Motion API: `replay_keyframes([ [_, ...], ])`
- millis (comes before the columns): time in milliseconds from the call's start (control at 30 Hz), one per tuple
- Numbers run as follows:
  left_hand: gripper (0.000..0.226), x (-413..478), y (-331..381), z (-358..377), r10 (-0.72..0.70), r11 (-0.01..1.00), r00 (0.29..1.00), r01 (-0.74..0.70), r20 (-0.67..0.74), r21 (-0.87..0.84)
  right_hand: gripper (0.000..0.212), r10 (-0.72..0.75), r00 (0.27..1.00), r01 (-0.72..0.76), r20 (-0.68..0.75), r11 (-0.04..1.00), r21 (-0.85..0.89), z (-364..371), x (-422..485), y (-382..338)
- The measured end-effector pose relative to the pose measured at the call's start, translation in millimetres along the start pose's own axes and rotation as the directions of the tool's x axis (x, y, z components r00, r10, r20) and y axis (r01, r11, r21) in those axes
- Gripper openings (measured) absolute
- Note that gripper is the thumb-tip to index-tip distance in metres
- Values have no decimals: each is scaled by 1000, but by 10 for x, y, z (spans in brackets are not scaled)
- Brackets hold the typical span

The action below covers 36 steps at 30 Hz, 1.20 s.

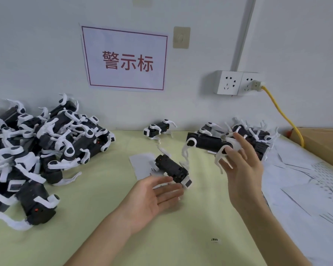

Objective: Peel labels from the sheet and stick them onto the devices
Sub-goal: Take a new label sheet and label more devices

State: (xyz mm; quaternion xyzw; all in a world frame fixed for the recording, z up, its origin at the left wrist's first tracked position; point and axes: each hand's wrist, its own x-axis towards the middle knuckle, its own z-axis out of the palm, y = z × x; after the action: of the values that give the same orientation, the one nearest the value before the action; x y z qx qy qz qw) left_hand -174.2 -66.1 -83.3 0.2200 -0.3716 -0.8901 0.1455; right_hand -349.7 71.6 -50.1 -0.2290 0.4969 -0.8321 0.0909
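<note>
A black device with white legs (pixel 171 169) lies on its side in the middle of the pale green table (pixel 96 198), partly on a white label sheet (pixel 140 164). My left hand (pixel 154 196) is palm up with straight, blurred fingers, right at that device's near end. My right hand (pixel 242 166) is raised with its fingers spread, and the fingertips touch the white leg of another black device (pixel 208 144) at the right. One small loose label (pixel 215 240) lies on the table close to me.
A big pile of the same devices (pixel 37 150) fills the left side. One device (pixel 158 129) stands alone by the wall; several more (pixel 256 137) cluster behind my right hand. Used sheets (pixel 306 189) cover the right; a cardboard box (pixel 325 139) and yellow cable (pixel 283 114) lie beyond.
</note>
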Motion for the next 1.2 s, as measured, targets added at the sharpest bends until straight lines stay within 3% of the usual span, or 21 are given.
replay_keyframes([
  [100,50,15,0,-14,20,999,999,-19,30,-40,35,83,988,-103,131,982,156,-21,1,-67],
  [200,54,7,20,-38,-69,998,989,68,128,13,38,129,938,-209,322,952,225,10,-45,-106],
  [333,56,-72,-34,60,-139,984,945,97,297,153,44,204,845,-310,494,940,143,84,-135,-86],
  [467,78,-156,-102,102,-243,970,905,223,350,97,46,286,733,-310,618,948,-71,154,-225,-34],
  [567,80,-210,-72,115,-157,986,856,162,493,32,48,316,716,-300,623,944,-134,142,-241,-23],
  [700,79,-210,-81,147,-147,984,813,179,563,-3,48,297,746,-232,595,955,-186,166,-272,-19],
  [1000,63,-218,-63,153,-99,995,892,89,441,44,46,261,748,-29,610,931,-363,212,-360,79],
  [1200,57,-226,-59,181,-56,994,930,18,362,108,63,287,735,-58,614,929,-365,242,-429,61],
])
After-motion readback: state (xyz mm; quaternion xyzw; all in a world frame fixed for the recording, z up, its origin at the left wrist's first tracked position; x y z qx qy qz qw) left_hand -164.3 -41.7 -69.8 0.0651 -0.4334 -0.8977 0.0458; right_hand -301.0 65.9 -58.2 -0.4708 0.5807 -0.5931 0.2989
